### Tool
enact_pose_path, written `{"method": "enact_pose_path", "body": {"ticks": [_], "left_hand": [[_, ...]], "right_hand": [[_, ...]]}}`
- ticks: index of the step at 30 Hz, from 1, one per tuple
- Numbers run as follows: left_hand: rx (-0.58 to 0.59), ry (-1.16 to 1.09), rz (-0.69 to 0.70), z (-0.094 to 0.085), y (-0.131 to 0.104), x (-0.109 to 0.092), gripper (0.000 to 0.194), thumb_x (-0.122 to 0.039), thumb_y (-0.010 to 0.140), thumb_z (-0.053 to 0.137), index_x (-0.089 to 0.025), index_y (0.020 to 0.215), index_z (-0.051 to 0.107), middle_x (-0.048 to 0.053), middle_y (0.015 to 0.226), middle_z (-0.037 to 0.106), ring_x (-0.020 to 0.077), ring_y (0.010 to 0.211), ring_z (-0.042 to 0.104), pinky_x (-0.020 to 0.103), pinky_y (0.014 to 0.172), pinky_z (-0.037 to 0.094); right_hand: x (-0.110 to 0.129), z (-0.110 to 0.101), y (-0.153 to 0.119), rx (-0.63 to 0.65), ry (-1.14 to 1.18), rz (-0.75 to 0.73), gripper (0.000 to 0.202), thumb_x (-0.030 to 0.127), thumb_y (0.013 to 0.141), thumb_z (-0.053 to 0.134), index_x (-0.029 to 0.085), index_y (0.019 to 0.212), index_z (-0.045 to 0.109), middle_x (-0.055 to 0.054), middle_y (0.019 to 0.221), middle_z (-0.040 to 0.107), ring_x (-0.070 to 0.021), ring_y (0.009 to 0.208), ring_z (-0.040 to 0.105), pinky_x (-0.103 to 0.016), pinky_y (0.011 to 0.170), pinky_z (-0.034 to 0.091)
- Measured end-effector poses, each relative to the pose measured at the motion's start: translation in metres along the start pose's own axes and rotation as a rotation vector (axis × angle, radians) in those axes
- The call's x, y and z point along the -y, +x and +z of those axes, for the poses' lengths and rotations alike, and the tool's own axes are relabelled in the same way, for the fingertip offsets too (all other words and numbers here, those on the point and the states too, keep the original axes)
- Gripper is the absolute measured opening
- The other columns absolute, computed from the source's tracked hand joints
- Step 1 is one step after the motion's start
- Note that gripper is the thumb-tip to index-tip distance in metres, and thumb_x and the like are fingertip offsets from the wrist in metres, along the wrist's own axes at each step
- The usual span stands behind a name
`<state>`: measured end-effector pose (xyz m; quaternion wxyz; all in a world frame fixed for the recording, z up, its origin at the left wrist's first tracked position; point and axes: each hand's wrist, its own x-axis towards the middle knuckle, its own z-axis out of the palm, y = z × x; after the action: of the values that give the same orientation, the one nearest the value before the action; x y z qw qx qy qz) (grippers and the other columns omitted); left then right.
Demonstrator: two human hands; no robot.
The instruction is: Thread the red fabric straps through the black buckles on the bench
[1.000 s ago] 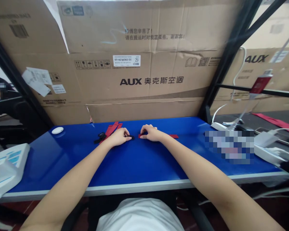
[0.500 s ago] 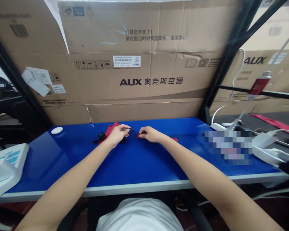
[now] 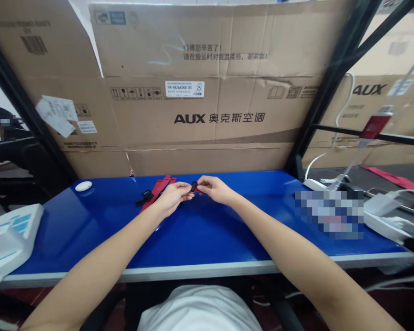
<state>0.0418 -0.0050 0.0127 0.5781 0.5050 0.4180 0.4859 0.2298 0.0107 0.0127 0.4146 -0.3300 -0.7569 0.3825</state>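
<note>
Between my two hands is a small black buckle-like loop (image 3: pixel 193 186), pinched in the fingertips of my left hand (image 3: pixel 175 197). My right hand (image 3: pixel 215 189) is closed in a pinch on a red strap, of which only a bit of red shows at the fingertips, against the loop. Whether the strap passes through the loop I cannot tell. Just left of my left hand, several red straps (image 3: pixel 166 180) lie in a loose pile on the blue table (image 3: pixel 207 239). Black loops or buckles (image 3: pixel 145 196) rest on that pile's left side.
A round white disc (image 3: pixel 83 186) lies at the table's back left, and a white device (image 3: pixel 17 239) stands at the left edge. To the right are a white power strip (image 3: pixel 382 225) and cables. Cardboard (image 3: pixel 207 133) walls the back. A person (image 3: pixel 3 133) sits far left.
My hands have come together: the left hand moved right with the black loop, and the right hand brought the red strap's end up to it. The view has shifted slightly.
</note>
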Motion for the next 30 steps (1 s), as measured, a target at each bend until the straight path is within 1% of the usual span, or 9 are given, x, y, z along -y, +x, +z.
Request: {"method": "enact_pose_path", "body": {"ticks": [4,7,10,13,16,18,20,25,30], "left_hand": [[-0.030,-0.012,-0.020,0.006,-0.004,0.000,0.014,-0.005,0.077,0.061,-0.012,0.088,0.056,0.006,0.073,0.067,0.0132,0.064,0.066,0.029,0.072,0.054],[0.036,0.093,-0.006,0.007,-0.004,-0.002,0.012,-0.011,0.079,0.060,-0.013,0.089,0.057,0.007,0.075,0.068,0.0144,0.066,0.066,0.031,0.073,0.053],[0.122,0.486,0.126,-0.005,-0.003,-0.011,0.009,-0.021,0.079,0.061,-0.015,0.086,0.061,0.008,0.082,0.069,0.0190,0.074,0.066,0.035,0.075,0.052],[0.067,1.063,0.330,-0.025,-0.003,-0.022,0.014,-0.031,0.075,0.065,-0.018,0.080,0.066,0.009,0.090,0.068,0.0253,0.089,0.063,0.037,0.084,0.048],[0.141,1.353,0.264,-0.044,-0.003,-0.028,0.027,-0.038,0.065,0.074,-0.020,0.085,0.068,0.008,0.092,0.067,0.0276,0.095,0.061,0.034,0.082,0.046],[0.229,1.373,0.203,-0.050,-0.002,-0.027,0.035,-0.038,0.061,0.077,-0.021,0.089,0.067,0.007,0.093,0.067,0.0261,0.093,0.061,0.031,0.077,0.046],[0.249,1.343,0.189,-0.051,-0.001,-0.024,0.034,-0.037,0.062,0.076,-0.021,0.090,0.066,0.007,0.094,0.067,0.0242,0.091,0.062,0.029,0.075,0.045],[0.199,1.203,0.179,-0.046,0.002,-0.014,0.035,-0.036,0.060,0.078,-0.020,0.086,0.060,0.004,0.088,0.066,0.0226,0.085,0.063,0.029,0.071,0.046],[0.193,0.717,0.187,-0.033,0.005,-0.001,0.033,-0.032,0.066,0.078,-0.018,0.085,0.054,0.000,0.070,0.062,0.0167,0.064,0.063,0.032,0.065,0.051]], "right_hand": [[-0.002,0.007,0.002,-0.091,0.198,0.096,0.024,0.028,0.074,0.059,0.023,0.097,0.055,0.001,0.081,0.058,-0.0138,0.072,0.056,-0.027,0.071,0.046],[-0.001,0.012,0.003,-0.039,0.234,0.066,0.026,0.027,0.071,0.060,0.022,0.097,0.058,0.000,0.086,0.060,-0.0152,0.080,0.057,-0.028,0.078,0.046],[-0.001,0.009,0.002,-0.063,0.076,0.093,0.018,0.034,0.072,0.063,0.020,0.083,0.060,-0.001,0.079,0.060,-0.0157,0.075,0.056,-0.029,0.074,0.045],[-0.002,-0.001,0.001,-0.181,0.003,0.113,0.017,0.036,0.073,0.064,0.020,0.076,0.060,-0.001,0.076,0.058,-0.0152,0.070,0.055,-0.028,0.068,0.044],[-0.003,-0.012,0.001,-0.242,0.115,0.102,0.020,0.039,0.075,0.064,0.021,0.077,0.057,-0.001,0.075,0.060,-0.0150,0.070,0.056,-0.027,0.066,0.044],[-0.004,-0.015,0.001,-0.241,0.230,0.102,0.023,0.042,0.076,0.064,0.021,0.078,0.053,-0.001,0.075,0.061,-0.0148,0.069,0.058,-0.027,0.067,0.046],[-0.004,-0.014,0.001,-0.187,0.272,0.121,0.023,0.041,0.077,0.063,0.021,0.080,0.051,0.000,0.074,0.063,-0.0140,0.065,0.059,-0.027,0.066,0.047],[-0.011,-0.004,-0.003,0.097,-0.045,0.203,0.009,0.028,0.082,0.058,0.020,0.080,0.054,0.000,0.065,0.063,-0.0110,0.051,0.053,-0.022,0.053,0.040],[-0.018,0.002,-0.004,0.127,-0.293,0.141,0.006,0.017,0.081,0.054,0.018,0.076,0.055,0.000,0.062,0.062,-0.0126,0.058,0.057,-0.022,0.057,0.041]]}}
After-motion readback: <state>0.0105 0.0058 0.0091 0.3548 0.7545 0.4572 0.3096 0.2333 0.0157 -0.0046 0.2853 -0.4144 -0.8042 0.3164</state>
